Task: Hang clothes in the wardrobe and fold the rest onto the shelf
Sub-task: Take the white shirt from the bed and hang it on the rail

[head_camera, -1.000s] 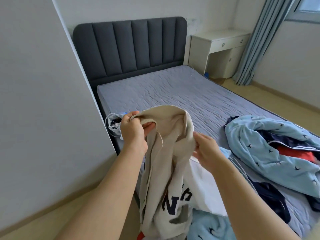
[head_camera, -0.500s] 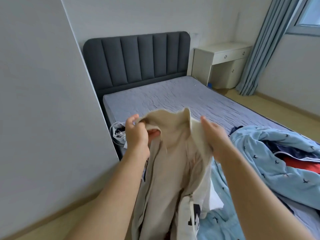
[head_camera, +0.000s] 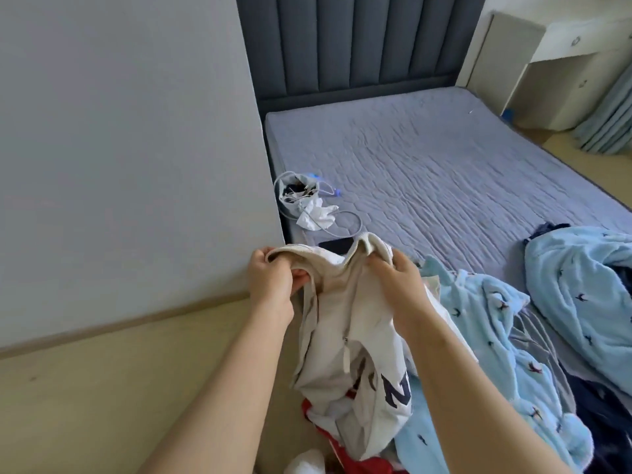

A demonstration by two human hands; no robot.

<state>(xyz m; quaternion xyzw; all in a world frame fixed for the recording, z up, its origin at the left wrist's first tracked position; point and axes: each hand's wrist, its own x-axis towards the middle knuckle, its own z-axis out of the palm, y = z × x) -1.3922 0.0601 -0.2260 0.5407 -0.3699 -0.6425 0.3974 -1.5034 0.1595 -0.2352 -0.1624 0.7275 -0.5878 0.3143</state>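
I hold up a beige and white sweatshirt [head_camera: 352,340] with dark letters on it, above the near corner of the bed. My left hand [head_camera: 272,278] grips its ribbed neck edge on the left. My right hand [head_camera: 398,282] grips the neck on the right, fingers curled into the cloth. The garment hangs crumpled below both hands. Light blue fleece pyjamas with small bird prints [head_camera: 478,323] lie heaped beside it, with a second light blue piece [head_camera: 581,285] further right. A red and white garment [head_camera: 328,439] shows under the sweatshirt.
The grey quilted mattress [head_camera: 444,159] stretches ahead to a dark padded headboard [head_camera: 355,39]. A small pouch with cables [head_camera: 304,200] and a black phone [head_camera: 337,246] lie near its left edge. A pale wall panel [head_camera: 130,148] stands left, a white bedside desk [head_camera: 554,63] back right.
My view has tilted down and moved closer to the bed. Both hands have lowered with the sweatshirt, and the right hand has shifted its hold on the neck.
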